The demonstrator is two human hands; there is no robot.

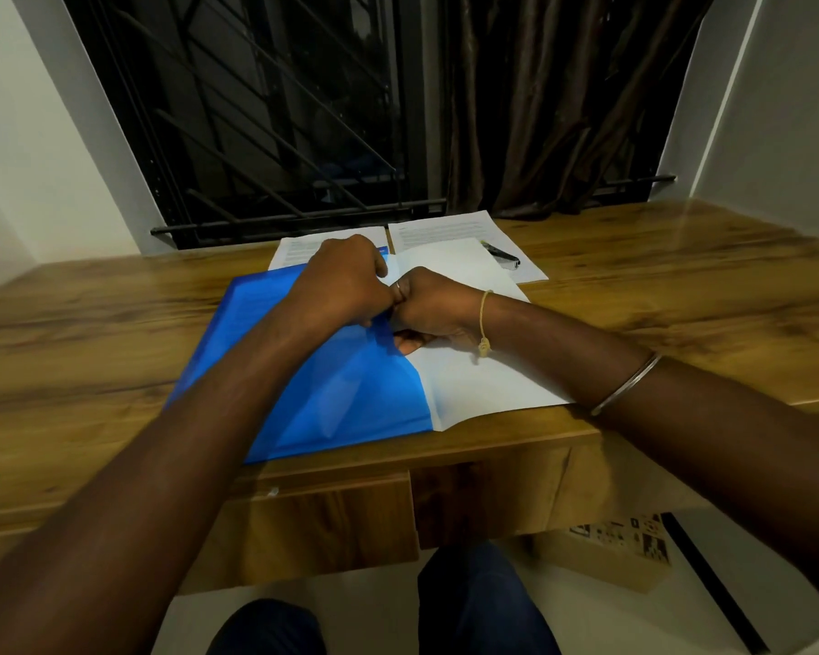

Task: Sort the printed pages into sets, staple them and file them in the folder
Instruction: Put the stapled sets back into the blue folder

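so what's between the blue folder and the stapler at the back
In the head view, a blank white sheet lies between the blue folder and the stapler, with the right hand resting on it.

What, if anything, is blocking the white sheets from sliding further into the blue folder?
Nothing separate shows in the way. The white sheets already lie partly under the blue folder cover, and the left hand and right hand meet at that edge. The stapler rests clear behind them.
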